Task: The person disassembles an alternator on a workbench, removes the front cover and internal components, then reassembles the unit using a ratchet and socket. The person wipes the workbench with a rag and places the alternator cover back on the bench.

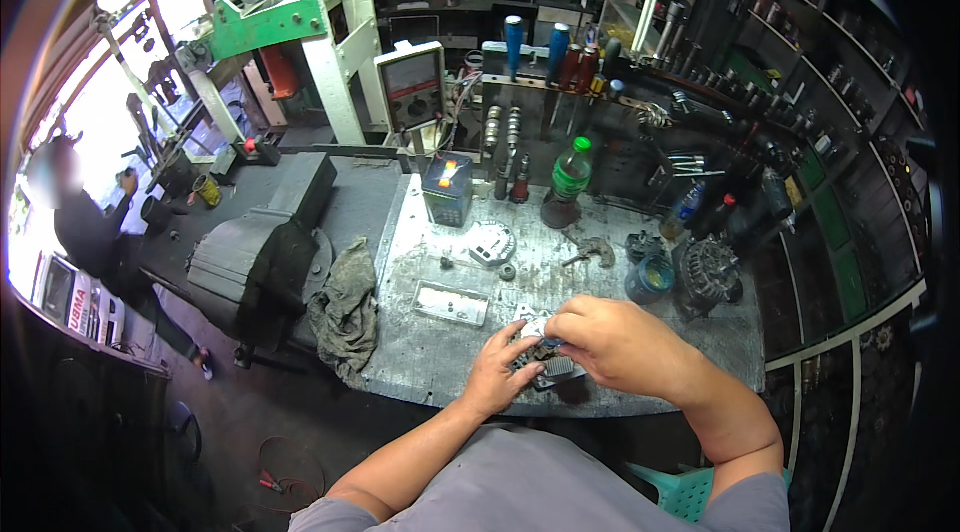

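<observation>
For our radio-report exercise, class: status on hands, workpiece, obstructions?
Left hand touching finned metal part. Right hand over it, grip hidden. Hands partly block view; rectangular tray beyond, leftward, apart.

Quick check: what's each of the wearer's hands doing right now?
Left hand: open, thumb and fingers spread against the metal part.
Right hand: curled closed over the same part; what its fingertips grip cannot be told.

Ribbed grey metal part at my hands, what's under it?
Scuffed grey worktop shows beside the ribbed grey metal part; it, your left hand and right hand hide what's directly beneath.
</observation>
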`<state>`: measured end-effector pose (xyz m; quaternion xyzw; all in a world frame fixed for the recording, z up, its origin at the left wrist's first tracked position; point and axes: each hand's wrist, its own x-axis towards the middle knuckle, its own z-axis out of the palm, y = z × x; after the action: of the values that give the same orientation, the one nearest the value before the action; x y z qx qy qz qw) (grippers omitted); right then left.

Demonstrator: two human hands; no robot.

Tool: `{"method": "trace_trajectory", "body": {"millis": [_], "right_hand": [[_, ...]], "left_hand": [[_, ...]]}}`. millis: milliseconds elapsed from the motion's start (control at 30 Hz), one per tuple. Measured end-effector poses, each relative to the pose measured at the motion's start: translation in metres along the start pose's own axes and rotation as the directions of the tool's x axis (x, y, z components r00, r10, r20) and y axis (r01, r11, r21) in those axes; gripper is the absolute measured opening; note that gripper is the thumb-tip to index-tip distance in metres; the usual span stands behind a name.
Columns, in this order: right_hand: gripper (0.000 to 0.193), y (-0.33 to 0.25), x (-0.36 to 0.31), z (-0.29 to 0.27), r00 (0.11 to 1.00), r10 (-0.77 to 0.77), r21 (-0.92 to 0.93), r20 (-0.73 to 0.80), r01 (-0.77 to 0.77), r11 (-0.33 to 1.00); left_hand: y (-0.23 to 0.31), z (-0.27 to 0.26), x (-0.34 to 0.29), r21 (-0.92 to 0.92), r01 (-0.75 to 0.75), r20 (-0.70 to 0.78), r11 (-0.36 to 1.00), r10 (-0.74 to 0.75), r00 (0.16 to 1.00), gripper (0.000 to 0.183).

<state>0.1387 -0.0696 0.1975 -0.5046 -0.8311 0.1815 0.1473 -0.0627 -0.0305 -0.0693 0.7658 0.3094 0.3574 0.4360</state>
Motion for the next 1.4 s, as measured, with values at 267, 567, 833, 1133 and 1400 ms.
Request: {"method": "trace_trajectory", "body": {"millis": [267,567,833,1133,1400], "right_hand": [[0.026,0.002,0.001,0.013,0.981,0.165,-0.137,-0.102,-0.178,0.974],[0.026,-0.007,0.003,0.033,0.964,0.13,-0.128,-0.231,-0.163,0.978],[0.029,0.011,0.013,0.031,0.952,0.112,0.072,-0.283,-0.095,0.993],[0.024,0.065,0.022,0.063,0.976,-0.033,0.81,-0.214,0.196,0.552],[0.023,0.053,0.027,0.103,0.884,0.121,0.79,-0.451,0.333,0.515]], "left_hand": [[0.003,-0.004,0.0,0.044,-0.003,0.009,0.999,0.003,1.0,0.054],[0.0,-0.008,0.003,-0.024,0.035,0.016,0.999,-0.034,0.999,0.055],[0.009,-0.028,0.013,0.154,-0.004,0.133,0.988,-0.016,0.991,0.078],[0.051,-0.031,0.039,0.541,-0.154,0.262,0.827,0.008,0.965,0.109],[0.037,-0.029,0.062,0.259,-0.135,0.366,0.956,0.032,0.93,0.09]]}}
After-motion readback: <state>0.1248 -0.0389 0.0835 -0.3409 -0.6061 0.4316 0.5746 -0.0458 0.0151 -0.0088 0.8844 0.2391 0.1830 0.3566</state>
